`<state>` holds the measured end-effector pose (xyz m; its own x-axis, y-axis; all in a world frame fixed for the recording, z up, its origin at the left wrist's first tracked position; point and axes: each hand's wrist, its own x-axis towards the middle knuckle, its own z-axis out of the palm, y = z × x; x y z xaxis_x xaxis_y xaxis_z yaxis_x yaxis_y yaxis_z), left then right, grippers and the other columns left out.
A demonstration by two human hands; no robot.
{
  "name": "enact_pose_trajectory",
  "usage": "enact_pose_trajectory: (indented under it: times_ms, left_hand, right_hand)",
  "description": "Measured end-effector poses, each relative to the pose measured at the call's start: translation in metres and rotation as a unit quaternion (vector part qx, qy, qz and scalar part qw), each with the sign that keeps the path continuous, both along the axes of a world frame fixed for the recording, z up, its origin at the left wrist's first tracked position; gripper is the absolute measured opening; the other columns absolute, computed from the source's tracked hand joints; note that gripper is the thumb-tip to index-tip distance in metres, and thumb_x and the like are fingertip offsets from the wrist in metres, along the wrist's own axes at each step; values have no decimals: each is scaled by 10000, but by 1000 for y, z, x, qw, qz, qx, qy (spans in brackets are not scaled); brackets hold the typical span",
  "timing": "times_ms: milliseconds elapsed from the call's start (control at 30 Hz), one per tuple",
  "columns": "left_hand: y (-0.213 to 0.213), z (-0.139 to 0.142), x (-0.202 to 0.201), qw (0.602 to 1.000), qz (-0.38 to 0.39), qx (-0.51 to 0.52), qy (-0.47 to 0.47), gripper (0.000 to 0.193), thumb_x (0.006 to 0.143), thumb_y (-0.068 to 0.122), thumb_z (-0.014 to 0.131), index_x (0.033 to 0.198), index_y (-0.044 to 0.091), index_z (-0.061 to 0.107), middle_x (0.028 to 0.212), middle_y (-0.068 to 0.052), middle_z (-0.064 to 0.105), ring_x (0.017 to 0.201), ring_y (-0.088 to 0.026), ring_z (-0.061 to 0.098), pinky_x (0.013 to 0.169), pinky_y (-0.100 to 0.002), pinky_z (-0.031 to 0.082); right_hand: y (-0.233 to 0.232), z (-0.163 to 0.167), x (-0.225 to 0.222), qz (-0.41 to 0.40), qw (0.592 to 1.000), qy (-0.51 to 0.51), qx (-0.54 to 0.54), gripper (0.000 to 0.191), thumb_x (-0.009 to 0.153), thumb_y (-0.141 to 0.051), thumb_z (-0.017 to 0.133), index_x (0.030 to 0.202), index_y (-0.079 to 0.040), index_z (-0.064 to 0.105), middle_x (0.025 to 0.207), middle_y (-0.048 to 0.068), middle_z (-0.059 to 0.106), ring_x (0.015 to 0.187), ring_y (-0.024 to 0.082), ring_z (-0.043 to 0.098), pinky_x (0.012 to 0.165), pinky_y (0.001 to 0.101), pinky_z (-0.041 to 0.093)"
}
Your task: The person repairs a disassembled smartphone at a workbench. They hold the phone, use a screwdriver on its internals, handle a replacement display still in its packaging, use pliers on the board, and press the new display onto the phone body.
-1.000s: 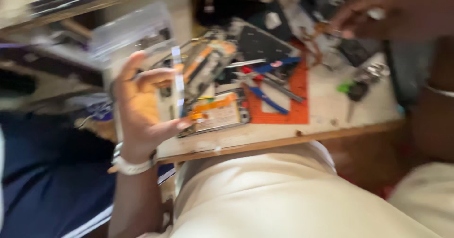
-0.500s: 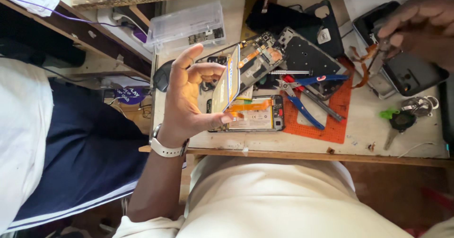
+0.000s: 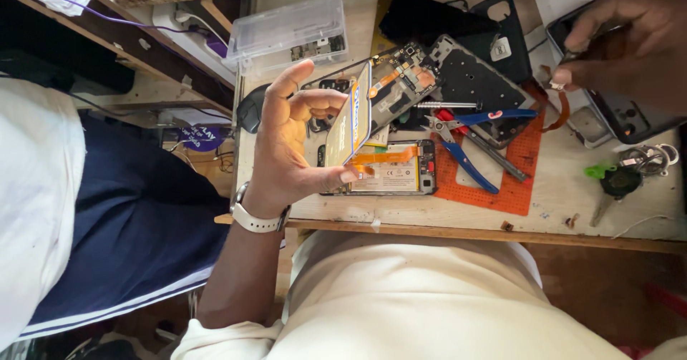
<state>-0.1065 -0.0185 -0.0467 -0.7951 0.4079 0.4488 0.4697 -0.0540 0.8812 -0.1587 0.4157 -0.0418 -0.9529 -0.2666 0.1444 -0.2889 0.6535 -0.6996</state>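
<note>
1. At the far left, a person in a white top and dark blue trousers [image 3: 122,217] sits beside the wooden desk [image 3: 572,202]; only the body shows.
2. One clear plastic lidded box [image 3: 290,31] lies at the far left of the desk.
3. The left hand [image 3: 290,149], with one white wristwatch [image 3: 256,220] on its wrist, is raised over the left part of the desk. Its fingers are half curled, thumb low and fingertips high, and pinch one thin flat yellowish phone battery [image 3: 349,120] by its edges. The battery stands tilted on edge between thumb and fingertips, clear of the desk.
4. Just beyond the battery, near the desk's front edge, lies one opened phone body with an orange flex cable [image 3: 393,170]. A second opened phone frame with exposed boards [image 3: 401,88] lies farther back.
5. One dark perforated back plate [image 3: 476,84] lies right of that, and one black case [image 3: 458,20] lies at the far edge.
6. One orange work mat [image 3: 515,181] carries one pair of blue-handled cutters [image 3: 472,145].
7. The right hand [image 3: 626,41] is at the far right, its fingers pressed together on a small pale part [image 3: 557,84], above one dark phone [image 3: 622,120].
8. One bunch of keys with a green tag [image 3: 622,174] lies near the right edge.
</note>
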Motion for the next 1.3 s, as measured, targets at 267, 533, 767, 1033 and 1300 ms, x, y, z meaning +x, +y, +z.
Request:
enact_pose_trajectory:
  times_ms: [267,533,767,1033,1300]
  left_hand:
    - [-1,-1,-1,1000,1,-11,14,1169,780,335,989,1618,58,224,1330,-150,662,1209,-184,617,1124,-331,468]
    - [-2,0,1,1000,6,-19,15,1166,786,343,989,1618,56,224,1334,-154,663,1204,-185,626,1117,-327,478]
    - [0,1,1,1000,-6,-10,12,1158,800,329,992,1623,69,220,1343,-160,664,1217,-191,633,1130,-333,484]
    - [-4,-1,0,999,0,-26,28,1161,797,305,1001,1626,93,216,1353,-138,668,1229,-185,630,1118,-334,483]
    - [-4,1,2,999,4,-31,36,1181,781,299,1018,1628,100,219,1350,-118,667,1232,-167,621,1118,-313,458]
  right_hand:
    - [-11,-3,3,-18,998,-67,9,218,909,69,699,1103,82,600,923,249,716,907,295,744,759,365,639]
    - [-15,-8,6,60,996,-56,-35,183,923,59,658,1097,65,603,993,227,723,931,262,757,778,335,600]
    - [-45,25,19,9,991,-73,115,252,988,-72,655,1205,50,614,904,198,747,848,237,779,655,360,592]
    - [-113,26,54,118,986,-113,22,221,873,-172,746,1063,-85,675,885,54,795,803,111,786,672,277,633]
    - [-128,19,57,93,981,-172,-15,231,848,-132,757,1030,-66,631,899,28,800,818,82,771,724,242,609]
